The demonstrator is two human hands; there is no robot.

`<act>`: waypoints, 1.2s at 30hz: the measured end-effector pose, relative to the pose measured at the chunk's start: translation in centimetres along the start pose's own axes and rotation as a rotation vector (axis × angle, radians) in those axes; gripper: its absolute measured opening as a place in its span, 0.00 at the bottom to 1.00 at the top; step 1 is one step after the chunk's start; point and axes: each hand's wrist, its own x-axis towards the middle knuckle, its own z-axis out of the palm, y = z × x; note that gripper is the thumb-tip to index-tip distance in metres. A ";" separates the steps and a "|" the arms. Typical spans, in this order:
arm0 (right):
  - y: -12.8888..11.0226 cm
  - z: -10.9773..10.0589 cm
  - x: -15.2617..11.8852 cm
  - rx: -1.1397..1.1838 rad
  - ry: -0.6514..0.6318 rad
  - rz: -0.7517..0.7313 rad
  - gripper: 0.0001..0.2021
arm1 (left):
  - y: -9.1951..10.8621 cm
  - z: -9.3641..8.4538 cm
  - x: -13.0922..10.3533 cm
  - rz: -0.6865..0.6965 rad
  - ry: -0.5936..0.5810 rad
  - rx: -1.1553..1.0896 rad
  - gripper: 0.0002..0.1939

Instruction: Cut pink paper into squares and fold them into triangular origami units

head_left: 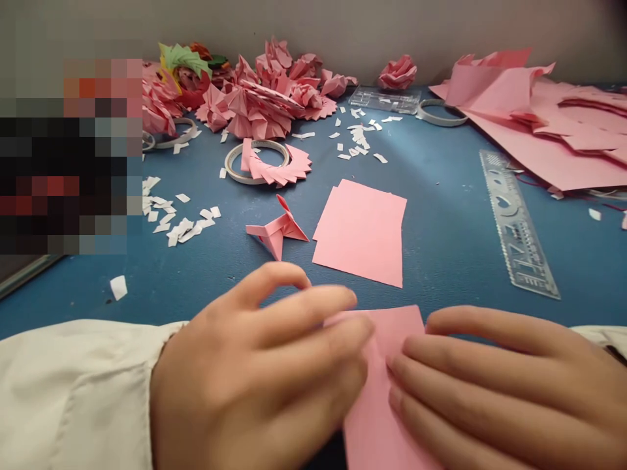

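Observation:
A sheet of pink paper [386,378] lies at the table's near edge between my two hands. My left hand [264,365] is bent over the sheet's left side, its fingers curled and slightly blurred; the thumb is hidden. From the right, my right hand [504,385] rests its straight fingers flat on the paper, thumb out of sight. Just beyond are a small stack of pink paper squares [362,232] and a folded pink paper piece [277,228] with pointed arms.
A tape roll [232,171] sits under a fan of folded pink paper [281,171]. Pink paper flowers [264,98] are heaped behind. White paper scraps [183,228] lie scattered. On the right are a clear plastic ruler [519,228] and large pink sheets [529,153].

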 end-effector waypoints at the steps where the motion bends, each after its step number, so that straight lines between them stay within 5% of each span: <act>1: 0.3 0.0 0.9 0.039 0.030 0.026 0.18 | -0.1 0.0 0.1 -0.003 -0.001 -0.001 0.15; 4: 1.3 0.0 2.7 0.439 -0.028 0.119 0.13 | -0.3 0.1 0.5 -0.011 -0.010 -0.006 0.14; 7: 1.8 0.0 3.3 0.574 -0.044 0.179 0.12 | -0.3 0.1 0.9 -0.018 -0.024 -0.011 0.13; 15: 2.7 -0.2 3.3 0.308 -0.168 0.254 0.13 | -1.0 -0.7 -0.6 -0.051 -0.101 -0.074 0.09; 22: 3.0 0.0 3.6 0.160 -0.142 0.211 0.09 | -0.2 0.0 -1.2 0.230 0.150 0.032 0.18; 28: 1.9 0.3 3.2 0.139 -0.114 0.216 0.10 | 0.4 0.9 -1.3 0.230 0.180 0.076 0.26; 30: 0.8 0.6 2.6 0.137 -0.032 0.325 0.16 | 0.4 1.0 -1.4 0.229 0.168 0.085 0.26; 32: -0.2 0.8 2.0 0.090 0.029 0.284 0.17 | 0.4 1.1 -1.6 0.230 0.159 0.093 0.25; 36: -0.3 0.8 1.9 0.153 -0.027 0.232 0.17 | 0.5 1.1 -2.4 0.228 0.150 0.122 0.22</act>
